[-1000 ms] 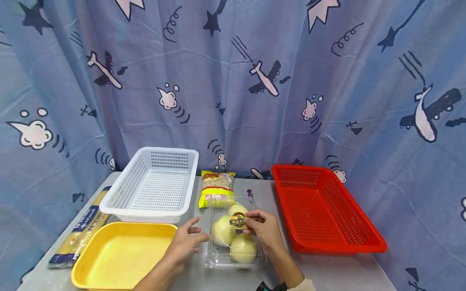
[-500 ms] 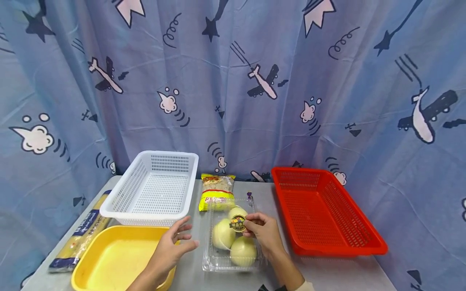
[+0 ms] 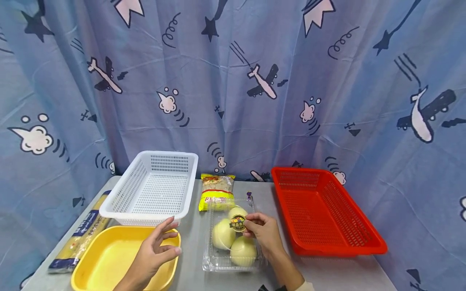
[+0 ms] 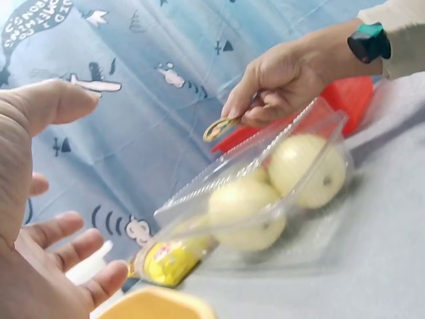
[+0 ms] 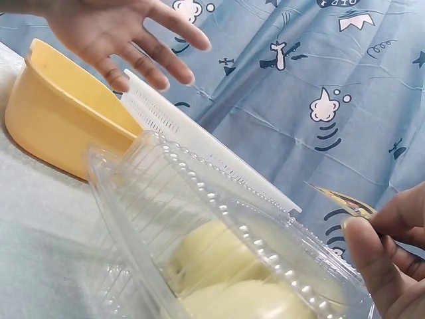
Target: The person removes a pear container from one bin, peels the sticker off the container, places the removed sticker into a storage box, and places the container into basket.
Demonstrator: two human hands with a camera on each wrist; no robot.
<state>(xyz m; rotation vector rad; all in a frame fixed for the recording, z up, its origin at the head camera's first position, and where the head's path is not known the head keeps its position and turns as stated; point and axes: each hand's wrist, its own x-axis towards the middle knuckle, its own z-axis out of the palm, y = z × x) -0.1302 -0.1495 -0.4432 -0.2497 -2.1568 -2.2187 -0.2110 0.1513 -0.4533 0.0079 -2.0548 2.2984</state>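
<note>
My right hand (image 3: 265, 233) pinches a round black-and-gold fruit label (image 3: 238, 223) by its edge, between thumb and forefinger. In both wrist views the label (image 4: 218, 129) is held above the lid, apart from it. Beneath it, a clear plastic clamshell box (image 3: 214, 262) holds several pale yellow-green round fruits (image 3: 243, 251), seen through the plastic. My left hand (image 3: 151, 254) is held over the right side of the yellow basin (image 3: 116, 258), holding nothing. In the right wrist view the left hand (image 5: 136, 36) has its fingers spread.
Behind the box lies a yellow snack bag (image 3: 217, 192) and a small purple-wrapped candy (image 3: 249, 194). A white basket (image 3: 109, 208) stands back left, with a long noodle packet (image 3: 83, 228) beside it. The red basket (image 3: 300, 242) is at right. A blue curtain (image 3: 233, 101) hangs behind.
My left hand has moved left, away from the clamshell box to over the yellow basin. The right hand and the label have stayed in nearly the same place.
</note>
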